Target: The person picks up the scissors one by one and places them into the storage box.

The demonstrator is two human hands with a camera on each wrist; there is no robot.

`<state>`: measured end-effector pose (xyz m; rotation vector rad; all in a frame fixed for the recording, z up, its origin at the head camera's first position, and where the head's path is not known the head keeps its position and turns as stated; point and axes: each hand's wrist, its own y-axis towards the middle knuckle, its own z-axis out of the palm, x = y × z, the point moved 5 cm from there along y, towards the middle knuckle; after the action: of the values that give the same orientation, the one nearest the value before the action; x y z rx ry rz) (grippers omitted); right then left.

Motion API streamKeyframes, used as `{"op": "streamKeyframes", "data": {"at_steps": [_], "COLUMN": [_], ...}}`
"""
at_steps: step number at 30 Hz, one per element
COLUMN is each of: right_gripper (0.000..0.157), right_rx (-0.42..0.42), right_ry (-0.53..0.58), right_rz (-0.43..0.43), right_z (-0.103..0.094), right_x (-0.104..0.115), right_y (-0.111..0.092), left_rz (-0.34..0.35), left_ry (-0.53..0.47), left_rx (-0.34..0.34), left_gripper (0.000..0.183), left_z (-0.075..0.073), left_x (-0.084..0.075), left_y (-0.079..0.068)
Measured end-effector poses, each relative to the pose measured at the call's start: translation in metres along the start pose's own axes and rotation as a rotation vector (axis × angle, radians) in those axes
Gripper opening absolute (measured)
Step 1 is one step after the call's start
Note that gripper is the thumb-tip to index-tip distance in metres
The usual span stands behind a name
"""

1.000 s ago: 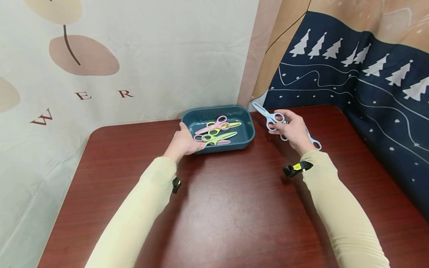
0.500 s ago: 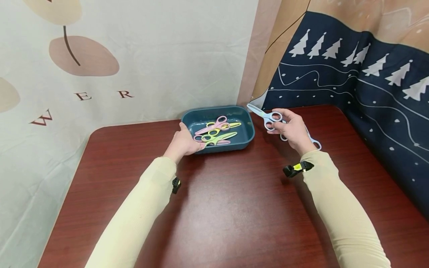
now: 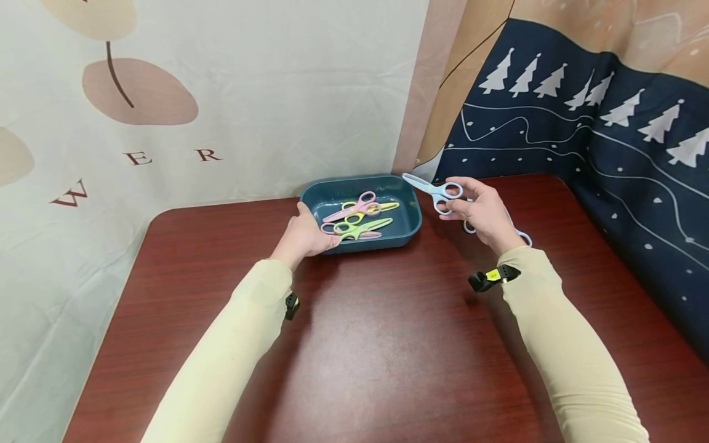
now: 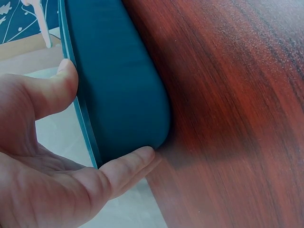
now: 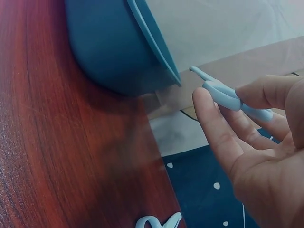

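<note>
In the head view, my right hand [image 3: 480, 214] pinches light blue scissors [image 3: 419, 184] by the handle rings, thumb against fingers. Their blades point left, overlapping the right rim of a dark teal plastic bin [image 3: 382, 245]. My left hand [image 3: 303, 234] holds the bin's left end, with the thumb on the rim and fingers along the outer wall in the left wrist view. Inside the bin lie pink scissors [image 3: 339, 215], yellow scissors [image 3: 390, 206] and green scissors [image 3: 380, 223], with more pink ones partly hidden under them.
More light blue scissors [image 5: 151, 221] lie on the dark red wooden table [image 3: 360, 344], mostly hidden behind my right hand in the head view. A pale printed cloth [image 3: 277, 111] hangs behind the bin. A navy cloth with white trees [image 3: 609, 160] borders the right side.
My right hand has shifted the light blue scissors slightly left and down, bringing the blade tips from beside the bin to over its right rim. The left hand and bin stay put.
</note>
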<state>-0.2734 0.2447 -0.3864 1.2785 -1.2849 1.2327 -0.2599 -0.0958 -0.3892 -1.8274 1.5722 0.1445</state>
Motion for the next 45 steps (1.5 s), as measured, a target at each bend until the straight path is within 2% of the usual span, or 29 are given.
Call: {"op": "streamKeyframes", "data": {"at_steps": [22,34,41,45], "right_gripper": [0.048,0.047,0.045,0.045], "right_rx": [0.080,0.078,0.115,0.121], "right_ry": [0.043,-0.014,-0.012,-0.032], "right_rz": [-0.060,-0.039,-0.041,-0.035], "right_z": [0.021,0.031,0.036,0.039], "right_x": [0.018,0.016,0.020,0.024], "right_y": [-0.003,-0.001,-0.001,-0.002], "left_rz": [0.010,0.017,0.033,0.064], "left_ry": [-0.007,-0.024,-0.092,-0.133], "left_rx": [-0.003,-0.009,-0.025,-0.059], "left_gripper": [0.120,0.121,0.121,0.120], "left_z": [0.000,0.000,0.000,0.000], "left_x": [0.000,0.000,0.004,0.009], "left_y": [-0.001,-0.002,-0.004,-0.004]}}
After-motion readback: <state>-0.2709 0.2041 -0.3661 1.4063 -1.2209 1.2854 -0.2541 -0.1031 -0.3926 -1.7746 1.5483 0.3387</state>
